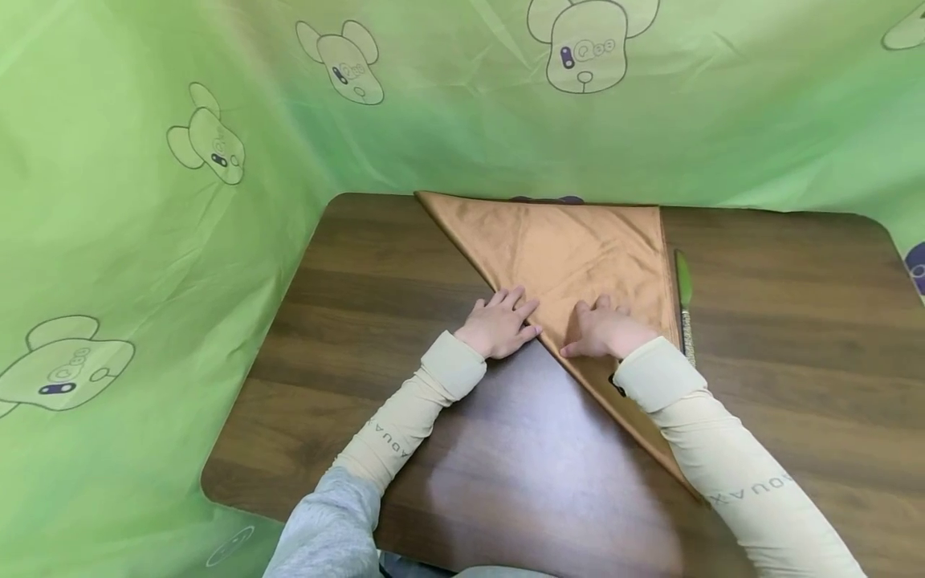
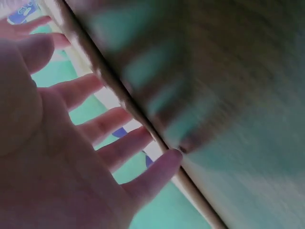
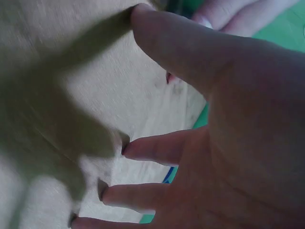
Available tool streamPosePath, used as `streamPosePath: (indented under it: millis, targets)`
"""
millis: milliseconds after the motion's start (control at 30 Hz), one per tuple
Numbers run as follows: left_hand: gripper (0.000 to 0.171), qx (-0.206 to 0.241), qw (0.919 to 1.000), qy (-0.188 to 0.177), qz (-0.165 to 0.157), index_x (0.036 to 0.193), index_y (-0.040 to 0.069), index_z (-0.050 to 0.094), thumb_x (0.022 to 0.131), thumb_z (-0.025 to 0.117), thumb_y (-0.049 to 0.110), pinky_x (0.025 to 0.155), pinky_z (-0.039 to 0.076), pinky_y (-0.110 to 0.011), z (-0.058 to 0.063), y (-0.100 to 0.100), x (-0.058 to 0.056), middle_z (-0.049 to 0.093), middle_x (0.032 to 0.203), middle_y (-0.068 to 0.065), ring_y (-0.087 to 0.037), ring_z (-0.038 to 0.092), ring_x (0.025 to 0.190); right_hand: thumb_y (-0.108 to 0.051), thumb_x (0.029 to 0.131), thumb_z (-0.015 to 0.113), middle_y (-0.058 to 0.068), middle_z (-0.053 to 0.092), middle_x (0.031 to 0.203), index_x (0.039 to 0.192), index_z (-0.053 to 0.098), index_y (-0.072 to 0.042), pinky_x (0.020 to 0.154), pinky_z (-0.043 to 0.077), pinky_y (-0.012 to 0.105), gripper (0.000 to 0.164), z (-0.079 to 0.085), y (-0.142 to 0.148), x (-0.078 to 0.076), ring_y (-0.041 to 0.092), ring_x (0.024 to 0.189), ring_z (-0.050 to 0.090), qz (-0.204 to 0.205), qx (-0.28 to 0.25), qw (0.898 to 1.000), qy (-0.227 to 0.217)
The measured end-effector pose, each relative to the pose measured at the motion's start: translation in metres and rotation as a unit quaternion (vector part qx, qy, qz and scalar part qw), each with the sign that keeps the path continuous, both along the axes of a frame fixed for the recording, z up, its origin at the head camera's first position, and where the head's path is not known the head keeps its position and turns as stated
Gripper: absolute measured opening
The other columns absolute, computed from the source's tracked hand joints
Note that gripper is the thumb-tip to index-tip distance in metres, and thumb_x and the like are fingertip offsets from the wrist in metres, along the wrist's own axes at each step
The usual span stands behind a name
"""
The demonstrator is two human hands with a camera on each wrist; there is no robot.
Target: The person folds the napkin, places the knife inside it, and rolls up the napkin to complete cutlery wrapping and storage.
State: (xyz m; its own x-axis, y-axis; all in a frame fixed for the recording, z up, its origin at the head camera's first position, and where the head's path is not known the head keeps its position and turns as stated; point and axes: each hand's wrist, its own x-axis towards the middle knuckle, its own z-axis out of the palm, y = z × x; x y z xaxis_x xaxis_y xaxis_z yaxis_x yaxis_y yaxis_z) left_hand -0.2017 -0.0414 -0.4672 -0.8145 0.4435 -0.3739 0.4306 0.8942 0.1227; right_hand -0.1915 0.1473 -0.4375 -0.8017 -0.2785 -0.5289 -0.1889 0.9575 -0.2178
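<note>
A copper-coloured satin cloth (image 1: 571, 249) lies on the table folded into a triangle, its long folded edge running diagonally toward the person. My left hand (image 1: 499, 323) rests at the middle of that edge, with its fingers spread over the fold. In the left wrist view, the fingers (image 2: 121, 150) reach to the edge of the cloth. Just to the right, my right hand (image 1: 603, 329) touches the cloth's upper surface with spread fingertips. The right wrist view shows the thumb (image 3: 167, 43) and fingers apart, with nothing gripped between them. The right forearm covers part of the cloth's near corner.
Beside the cloth's right edge lies a knife with a green blade (image 1: 683, 281) and a patterned handle, partly hidden by the right sleeve. The brown wooden table (image 1: 347, 281) has rounded corners. A green printed curtain (image 1: 448, 120) hangs behind it and along the left.
</note>
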Motion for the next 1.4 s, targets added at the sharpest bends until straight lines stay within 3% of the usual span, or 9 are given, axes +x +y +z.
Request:
streamPosePath:
  millis: [200, 433, 700, 1000, 1133, 1400]
  targets:
    - [0.062, 0.042, 0.9989, 0.005, -0.018, 0.152, 0.019, 0.031, 0.101, 0.030, 0.054, 0.112, 0.030, -0.052, 0.003, -0.009, -0.006, 0.022, 0.160, -0.007, -0.027, 0.021, 0.147, -0.044, 0.079, 0.074, 0.047, 0.029, 0.127, 0.132, 0.033, 0.013, 0.092, 0.039, 0.067, 0.088, -0.005, -0.004, 0.003, 0.064, 0.108, 0.041, -0.007, 0.000, 1.000, 0.003]
    - [0.060, 0.050, 0.9983, 0.029, -0.001, 0.149, 0.018, 0.035, 0.101, 0.034, 0.054, 0.111, 0.030, -0.053, -0.002, -0.020, -0.013, 0.025, 0.159, -0.009, -0.029, 0.022, 0.147, -0.037, 0.078, 0.077, 0.057, 0.006, 0.137, 0.130, 0.026, 0.017, 0.101, 0.019, 0.078, 0.092, -0.008, -0.008, 0.004, 0.080, 0.117, 0.019, -0.022, -0.008, 1.000, -0.007]
    - [0.061, 0.031, 0.9980, 0.044, 0.032, 0.150, 0.021, 0.032, 0.099, 0.039, 0.053, 0.110, 0.031, -0.053, -0.005, -0.025, -0.018, 0.022, 0.160, -0.008, -0.031, 0.019, 0.149, -0.037, 0.079, 0.076, 0.056, 0.002, 0.139, 0.140, 0.016, 0.018, 0.102, 0.019, 0.078, 0.102, -0.010, -0.012, 0.004, 0.080, 0.118, 0.016, -0.027, -0.003, 1.000, -0.013]
    - [0.074, 0.014, 0.9962, 0.029, 0.081, 0.154, 0.007, 0.022, 0.099, 0.034, 0.056, 0.116, 0.024, -0.050, -0.005, -0.023, -0.020, 0.012, 0.162, -0.015, -0.029, 0.012, 0.151, -0.036, 0.080, 0.077, 0.054, -0.005, 0.141, 0.144, 0.011, 0.016, 0.096, 0.028, 0.077, 0.106, -0.011, -0.012, 0.005, 0.080, 0.120, 0.012, -0.043, -0.007, 0.999, -0.024]
    - [0.075, 0.004, 0.9953, 0.033, 0.091, 0.154, 0.007, 0.020, 0.099, 0.033, 0.057, 0.116, 0.024, -0.050, -0.004, -0.020, -0.022, 0.013, 0.162, -0.014, -0.029, 0.013, 0.151, -0.036, 0.079, 0.078, 0.053, -0.005, 0.142, 0.146, 0.009, 0.015, 0.097, 0.026, 0.078, 0.108, -0.011, -0.011, 0.005, 0.079, 0.121, 0.011, -0.048, -0.011, 0.999, -0.023]
    - [0.080, -0.014, 0.9945, 0.053, 0.089, 0.153, 0.008, 0.023, 0.095, 0.042, 0.060, 0.112, 0.030, -0.054, -0.005, -0.012, -0.025, 0.016, 0.161, -0.017, -0.035, 0.018, 0.149, -0.035, 0.080, 0.078, 0.053, -0.004, 0.142, 0.146, 0.010, 0.015, 0.095, 0.028, 0.078, 0.106, -0.009, -0.008, 0.006, 0.079, 0.122, 0.010, -0.055, -0.016, 0.998, -0.019]
